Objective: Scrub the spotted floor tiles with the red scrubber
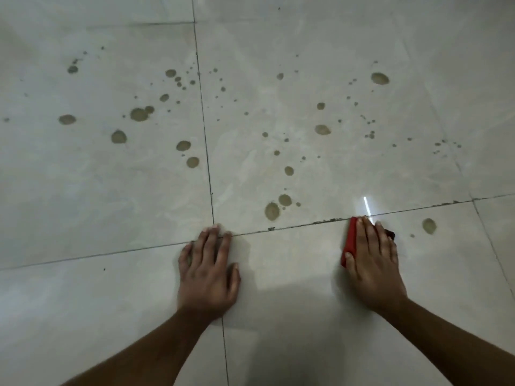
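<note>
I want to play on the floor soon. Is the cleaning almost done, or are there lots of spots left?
Not nearly done. The near tile under the left hand looks free of spots. The right hand presses the red scrubber flat beside the grout line, where dark grime shows. Left to scrub: the many brown spots across the two far tiles, plus one spot to the scrubber's right.

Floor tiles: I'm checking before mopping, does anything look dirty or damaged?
Yes. Brownish spots are scattered over the two far floor tiles, with one more right of the right hand. Dark crumbly grime lines the grout seam beside the red scrubber.
</note>
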